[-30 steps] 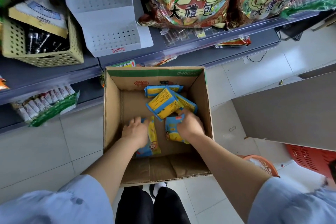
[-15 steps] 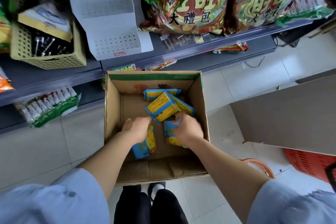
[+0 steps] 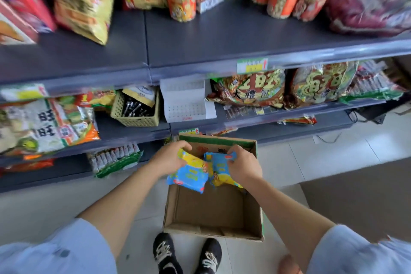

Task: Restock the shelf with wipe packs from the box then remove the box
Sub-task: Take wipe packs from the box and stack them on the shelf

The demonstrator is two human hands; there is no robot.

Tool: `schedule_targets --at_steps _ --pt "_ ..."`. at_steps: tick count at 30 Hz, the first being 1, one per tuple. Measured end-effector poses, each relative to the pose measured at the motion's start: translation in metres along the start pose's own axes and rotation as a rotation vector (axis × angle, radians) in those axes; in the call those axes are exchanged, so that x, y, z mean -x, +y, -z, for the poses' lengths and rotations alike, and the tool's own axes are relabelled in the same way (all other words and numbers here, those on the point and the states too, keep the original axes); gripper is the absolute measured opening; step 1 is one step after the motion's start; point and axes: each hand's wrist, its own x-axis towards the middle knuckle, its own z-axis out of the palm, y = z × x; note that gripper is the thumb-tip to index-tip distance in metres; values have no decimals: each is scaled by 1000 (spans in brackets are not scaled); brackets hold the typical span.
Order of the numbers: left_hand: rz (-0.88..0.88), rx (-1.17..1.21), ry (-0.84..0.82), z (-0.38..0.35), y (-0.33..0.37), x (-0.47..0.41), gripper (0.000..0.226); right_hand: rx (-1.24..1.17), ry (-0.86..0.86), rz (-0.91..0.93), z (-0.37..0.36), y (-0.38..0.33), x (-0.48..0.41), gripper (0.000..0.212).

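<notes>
Blue and yellow on the wipe packs [image 3: 189, 177]. Plain brown with a green rim band on the box [image 3: 211, 211]. Dark grey across the shelf [image 3: 200, 38]. Pale yellow, dotted with holes, on the basket [image 3: 135, 120].

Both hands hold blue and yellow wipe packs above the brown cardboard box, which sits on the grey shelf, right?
No. The head view shows the brown cardboard box standing on the tiled floor before the grey shelf, not on it. The left hand and right hand do hold blue and yellow wipe packs above it.
</notes>
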Motion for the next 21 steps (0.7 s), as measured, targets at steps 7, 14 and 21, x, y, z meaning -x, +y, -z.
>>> schedule_targets --at_steps 7,14,21 --pt "229 1013 -11 41 23 30 71 -191 -23 -19 31 -38 9 36" --pt "99 772 5 48 42 50 88 -525 -68 78 51 -72 13 26" --pt "-19 367 430 74 55 58 41 -467 -55 192 70 -93 18 26"
